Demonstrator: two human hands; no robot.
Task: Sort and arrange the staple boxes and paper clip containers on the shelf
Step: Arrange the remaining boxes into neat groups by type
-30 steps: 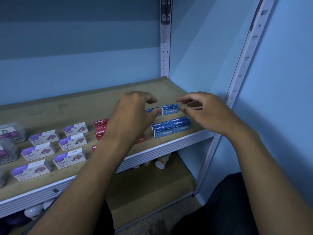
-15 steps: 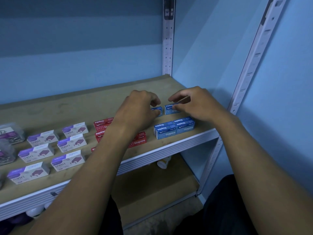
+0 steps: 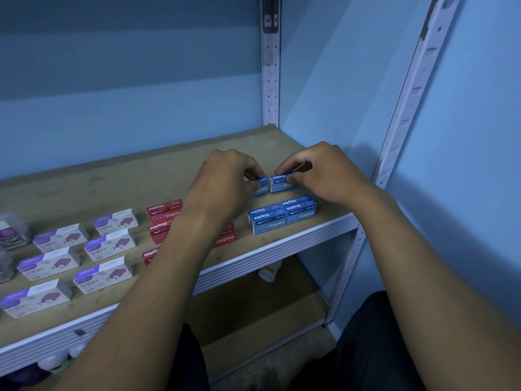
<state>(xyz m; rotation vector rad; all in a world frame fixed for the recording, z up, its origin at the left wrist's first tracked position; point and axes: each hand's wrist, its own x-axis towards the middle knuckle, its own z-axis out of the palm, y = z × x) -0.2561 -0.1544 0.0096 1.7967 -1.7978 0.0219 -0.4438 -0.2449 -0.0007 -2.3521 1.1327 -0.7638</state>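
Two blue staple boxes sit side by side at the right rear of the wooden shelf [image 3: 127,176]. My left hand [image 3: 225,182] pinches the left blue box [image 3: 261,187], mostly hidden behind my fingers. My right hand [image 3: 324,172] pinches the right blue box [image 3: 279,183]. In front of them stands a tight block of blue staple boxes [image 3: 282,217]. Red staple boxes [image 3: 165,214] lie in the middle, partly hidden by my left forearm. Purple-and-white staple boxes [image 3: 110,245] form two columns further left. Clear paper clip containers [image 3: 12,232] stand at the left edge.
A white shelf upright [image 3: 270,66] rises at the back corner and another upright [image 3: 408,88] at the front right. Blue walls close in behind and to the right. A lower shelf [image 3: 253,306] holds a small white bottle [image 3: 269,273].
Both hands have come down from hovering over the rear pair of blue boxes and closed on them, one box each. The view has shifted slightly.
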